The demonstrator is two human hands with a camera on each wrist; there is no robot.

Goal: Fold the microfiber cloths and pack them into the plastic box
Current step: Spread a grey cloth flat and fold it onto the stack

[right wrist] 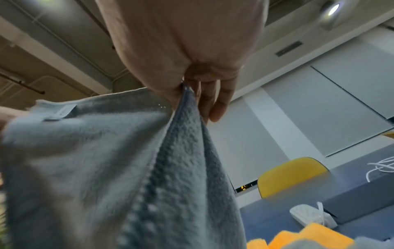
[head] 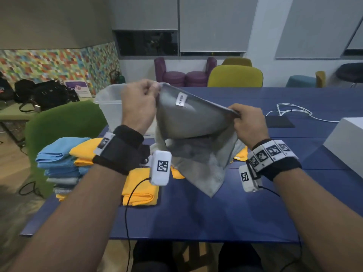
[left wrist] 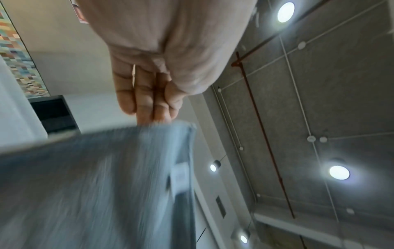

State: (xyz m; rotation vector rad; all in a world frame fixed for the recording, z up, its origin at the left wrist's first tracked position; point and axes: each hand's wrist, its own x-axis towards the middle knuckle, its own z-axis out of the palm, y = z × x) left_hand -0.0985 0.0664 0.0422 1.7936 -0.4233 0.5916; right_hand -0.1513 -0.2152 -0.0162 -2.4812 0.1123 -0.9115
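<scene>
A grey microfiber cloth (head: 192, 134) with a white label hangs in the air over the blue table (head: 196, 216). My left hand (head: 141, 101) pinches its upper left corner, and my right hand (head: 247, 122) pinches the upper right corner. The cloth (left wrist: 95, 185) fills the lower left of the left wrist view below my left hand's fingers (left wrist: 147, 101). In the right wrist view the cloth (right wrist: 106, 160) hangs from my right hand's fingers (right wrist: 213, 97). The clear plastic box (head: 110, 105) stands behind my left hand, its inside hidden.
A stack of blue, grey and yellow cloths (head: 62, 163) sits at the table's left edge, with yellow cloths (head: 139, 189) beside it. A white box (head: 347, 142) stands at right, a white cable (head: 294, 112) and a dark pad (head: 279, 121) farther back. Chairs surround the table.
</scene>
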